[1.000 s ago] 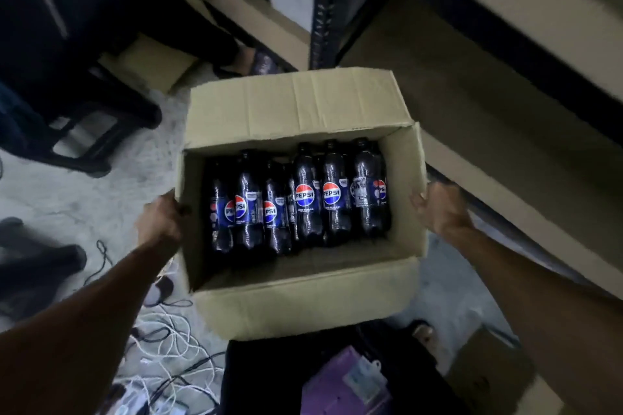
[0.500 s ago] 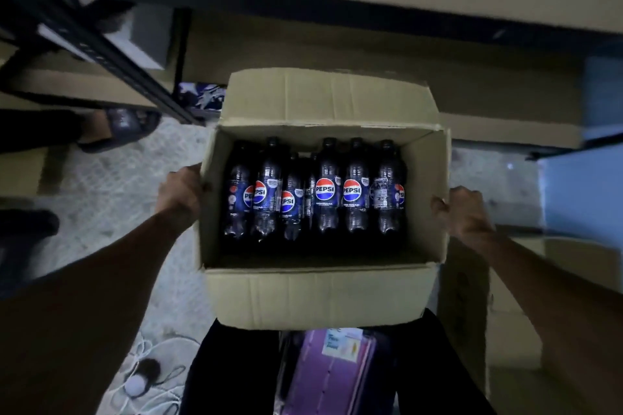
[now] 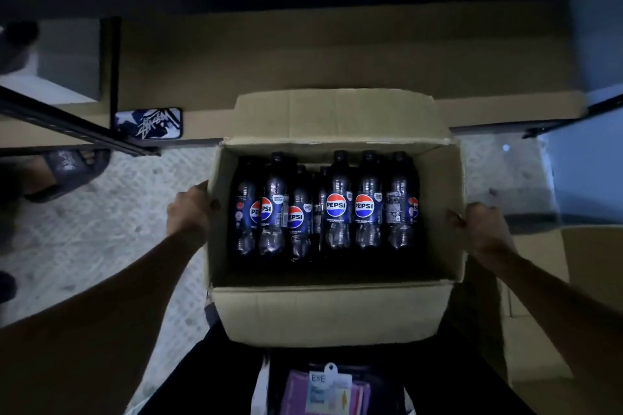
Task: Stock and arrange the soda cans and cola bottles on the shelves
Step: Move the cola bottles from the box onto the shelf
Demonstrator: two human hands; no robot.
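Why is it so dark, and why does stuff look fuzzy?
Head view: the light is dim, so the cola bottles look almost black, only their labels bright; the shelf and floor are blurry, the cardboard box sharper; the wide lens stretches the arms near the edges.

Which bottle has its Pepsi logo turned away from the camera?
The rightmost bottle in the box, nearest the right hand: it shows fine print, its logo only a sliver at the edge.

bottles in box | L hand on L wall, R hand on R wall | shelf behind box
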